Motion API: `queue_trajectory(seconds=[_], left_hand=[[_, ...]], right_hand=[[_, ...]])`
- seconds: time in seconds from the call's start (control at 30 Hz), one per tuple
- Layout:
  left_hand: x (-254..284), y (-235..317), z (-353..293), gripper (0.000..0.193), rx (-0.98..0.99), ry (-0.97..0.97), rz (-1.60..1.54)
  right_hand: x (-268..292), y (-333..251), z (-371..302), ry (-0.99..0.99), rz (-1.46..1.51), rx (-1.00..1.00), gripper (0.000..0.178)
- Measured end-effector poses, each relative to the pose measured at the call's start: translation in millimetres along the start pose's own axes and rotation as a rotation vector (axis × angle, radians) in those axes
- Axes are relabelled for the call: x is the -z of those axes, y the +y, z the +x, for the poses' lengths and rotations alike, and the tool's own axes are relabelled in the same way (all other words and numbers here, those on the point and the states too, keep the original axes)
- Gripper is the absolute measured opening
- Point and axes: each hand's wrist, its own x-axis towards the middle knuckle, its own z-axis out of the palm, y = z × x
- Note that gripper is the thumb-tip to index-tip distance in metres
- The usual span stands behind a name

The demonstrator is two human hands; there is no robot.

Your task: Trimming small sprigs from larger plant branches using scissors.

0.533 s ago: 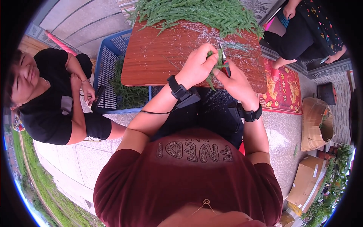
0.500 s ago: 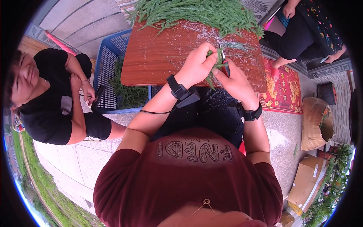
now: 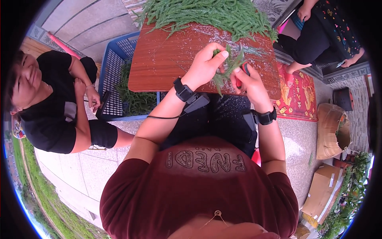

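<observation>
Shirt (image 3: 199,199): dark red and nearest to the view; large glittery letters cross your chest, upside down from here, with a smaller line beside them.
Wristbands (image 3: 184,91): black, one on each of your wrists; no writing can be made out on them.
Left hand (image 3: 209,63): you pinch the sprig between thumb and fingers, so the grip is narrow.
Right hand (image 3: 251,81): your fingers are around the red and dark handles of a cutter (image 3: 245,69); whether its blades are apart, I cannot tell.
Green sprig (image 3: 234,63): it is between your two hands, above the near part of the table, just beside the blades.
Trimming: this seems to be the step in hand, judged from the cutter held so near to the sprig.
Cutter work: the next move calls, I think, for a steady left pinch and blades kept away from that thumb.
Table (image 3: 171,59): reddish brown, sprinkled with pale bits; no label is seen on it.
Green pile (image 3: 207,16): many similar sprigs lie along the far edge.
Crate (image 3: 123,117): blue, left of the table, with more greenery inside.
Mat (image 3: 306,95): red, with gold figures and printed characters.
Cardboard box (image 3: 324,187): a pale sticker is on it, too small to read.
</observation>
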Motion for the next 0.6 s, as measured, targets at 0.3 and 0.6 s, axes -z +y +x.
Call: queue_trajectory(seconds=[0.3, 0.6], left_hand=[[5.5, 24.8, -1.6, 0.011, 0.127, -0.048, -0.363], [7.0, 19.6, 1.8, 0.015, 0.080, 0.089, -0.315]], right_hand=[[24.9, 13.6, 19.9, 0.359, -0.974, 0.071, 0.049], [16.8, 9.8, 17.1, 0.345, -1.340, 0.118, 0.057]])
